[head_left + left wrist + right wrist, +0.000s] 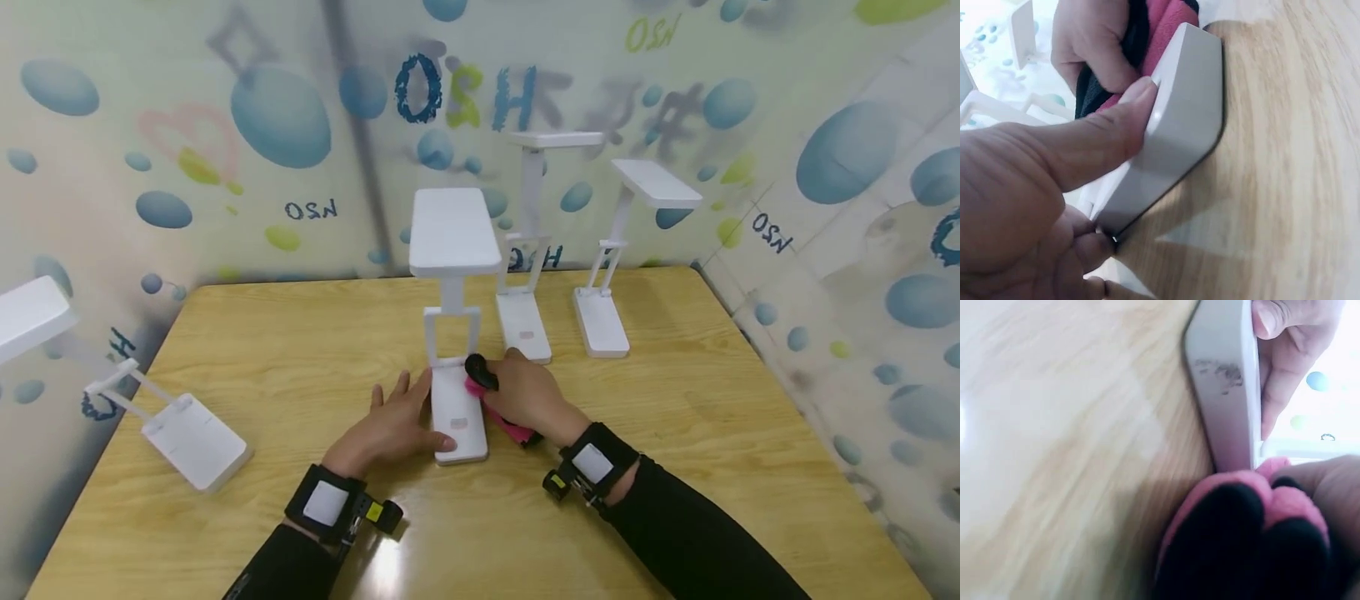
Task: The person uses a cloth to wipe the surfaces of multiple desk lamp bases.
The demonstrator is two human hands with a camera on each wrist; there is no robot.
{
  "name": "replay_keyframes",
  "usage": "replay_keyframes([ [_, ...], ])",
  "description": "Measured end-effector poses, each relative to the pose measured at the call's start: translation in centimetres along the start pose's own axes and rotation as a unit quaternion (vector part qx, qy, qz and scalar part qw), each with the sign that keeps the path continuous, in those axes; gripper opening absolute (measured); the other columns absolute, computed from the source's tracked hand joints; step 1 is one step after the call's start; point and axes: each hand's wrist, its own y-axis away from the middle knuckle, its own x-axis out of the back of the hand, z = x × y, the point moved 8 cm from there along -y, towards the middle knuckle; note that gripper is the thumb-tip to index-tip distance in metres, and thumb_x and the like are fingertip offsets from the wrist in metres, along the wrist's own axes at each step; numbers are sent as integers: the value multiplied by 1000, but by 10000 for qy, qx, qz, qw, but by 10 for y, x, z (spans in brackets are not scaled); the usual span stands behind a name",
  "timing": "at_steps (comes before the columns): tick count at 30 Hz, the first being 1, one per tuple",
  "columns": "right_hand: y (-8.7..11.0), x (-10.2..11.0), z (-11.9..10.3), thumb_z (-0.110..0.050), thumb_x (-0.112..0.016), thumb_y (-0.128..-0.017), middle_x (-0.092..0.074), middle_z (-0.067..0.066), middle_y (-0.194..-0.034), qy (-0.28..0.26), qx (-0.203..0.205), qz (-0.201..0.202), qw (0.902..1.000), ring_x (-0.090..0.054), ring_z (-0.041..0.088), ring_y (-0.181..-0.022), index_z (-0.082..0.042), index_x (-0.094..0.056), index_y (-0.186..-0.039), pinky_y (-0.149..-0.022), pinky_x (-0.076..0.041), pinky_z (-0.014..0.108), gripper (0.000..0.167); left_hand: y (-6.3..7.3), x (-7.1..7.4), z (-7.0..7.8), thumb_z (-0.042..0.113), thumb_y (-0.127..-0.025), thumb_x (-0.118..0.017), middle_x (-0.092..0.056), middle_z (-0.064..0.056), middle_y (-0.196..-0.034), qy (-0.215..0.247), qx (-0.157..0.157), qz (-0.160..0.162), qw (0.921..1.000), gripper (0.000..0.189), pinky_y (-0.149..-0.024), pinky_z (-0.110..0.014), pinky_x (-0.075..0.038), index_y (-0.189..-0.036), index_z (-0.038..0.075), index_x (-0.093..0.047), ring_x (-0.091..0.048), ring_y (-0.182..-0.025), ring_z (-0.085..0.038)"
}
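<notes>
A white folding desk lamp [456, 233] stands upright in the middle of the table. My left hand [390, 429] holds its base [1182, 103], thumb on the top face and fingers along the left side. From the other side my right hand [528, 396] grips a folded pink-and-black cloth [510, 425] against the base's right side. In the right wrist view, dark smudges [1229, 375] mark the side wall of the base, and the cloth's pink edge meets that wall. Part of the cloth is hidden under the right hand.
Two more white desk lamps stand behind to the right, one with a flat head [558, 140], the other with a tilted head [656, 183]. A further lamp base [198, 442] is at the left. The wooden table [675, 483] meets a patterned wall at its back edge.
</notes>
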Motion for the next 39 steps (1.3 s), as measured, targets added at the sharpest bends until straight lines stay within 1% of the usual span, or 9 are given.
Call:
replay_keyframes([
  [2, 8, -1, -1, -20, -78, -88, -56, 7, -92, -18, 191, -97, 9998, -55, 19, -69, -10, -74, -132, -57, -45, 30, 45, 0, 1, -1, 52, -81, -88, -19, -19, -174, -27, 28, 24, 10000, 126, -126, -61, 17, -168, 2, -12, 3, -164, -40],
  [10, 70, -4, -11, -13, -79, -81, -55, 0, -93, -57, 1519, -452, 9873, -50, 8, -68, -6, -77, -125, -58, -42, 22, 45, -3, -7, -15, 52, -79, -90, -19, -17, -174, -127, 125, 115, 9998, 128, -125, -61, 19, -169, 6, -11, 4, -164, -39],
  [12, 69, -6, -11, -13, -79, -82, -57, 1, -94, -27, 1373, -371, 9898, -51, 9, -69, -8, -75, -131, -59, -43, 23, 50, 0, -6, -14, 51, -79, -90, -18, -18, -174, -81, 116, 130, 9998, 127, -125, -62, 19, -169, 5, -12, 4, -163, -40],
  [19, 23, -4, -12, -17, -77, -90, -56, 4, -83, 340, 505, 261, 9978, -54, 17, -72, -9, -74, -107, -57, -46, 31, 19, 6, -1, -2, 44, -85, -87, -18, -18, -175, 69, 212, -27, 9997, 119, -126, -59, 19, -169, 5, -12, 8, -164, -34],
  [24, 9, -3, -16, -19, -78, -91, -56, 7, -86, 862, 574, 345, 9940, -55, 18, -71, -7, -74, -110, -57, -50, 34, 23, -1, -3, -10, 50, -85, -86, -17, -18, -175, 40, 265, -39, 9996, 121, -126, -58, 19, -169, 7, -11, 7, -164, -34],
  [28, 33, -2, -22, -21, -81, -87, -55, 5, -86, 1074, 1029, 13, 9889, -52, 16, -65, -5, -76, -113, -55, -47, 32, 30, -10, -7, -19, 60, -83, -83, -17, -12, -175, -203, 262, -24, 9994, 125, -126, -57, 19, -170, 10, -8, 7, -164, -32],
  [33, 71, 3, -33, -27, -83, -87, -50, -2, -81, 1017, 1710, -675, 9777, -45, 10, -59, -10, -74, -94, -51, -38, 25, 21, -15, -9, -23, 63, -81, -83, -17, -12, -175, -306, 342, 16, 9989, 128, -126, -58, 19, -170, 12, -7, 7, -164, -32],
  [37, 89, 5, -36, -30, -84, -87, -52, -9, -82, 465, 2024, -1582, 9653, -47, 6, -63, -23, -79, -100, -55, -39, 22, 16, -12, -6, -16, 58, -81, -86, -16, -18, -175, -126, 234, 112, 9996, 127, -125, -60, 19, -170, 9, -10, 6, -164, -37],
  [39, 95, 4, -38, -23, -81, -85, -55, -12, -86, 4, 2126, -1992, 9566, -50, 4, -69, -29, -80, -111, -60, -42, 21, 27, -8, -5, -11, 54, -83, -86, -16, -20, -175, -27, 137, 146, 9998, 125, -125, -61, 19, -170, 7, -10, 6, -164, -39],
])
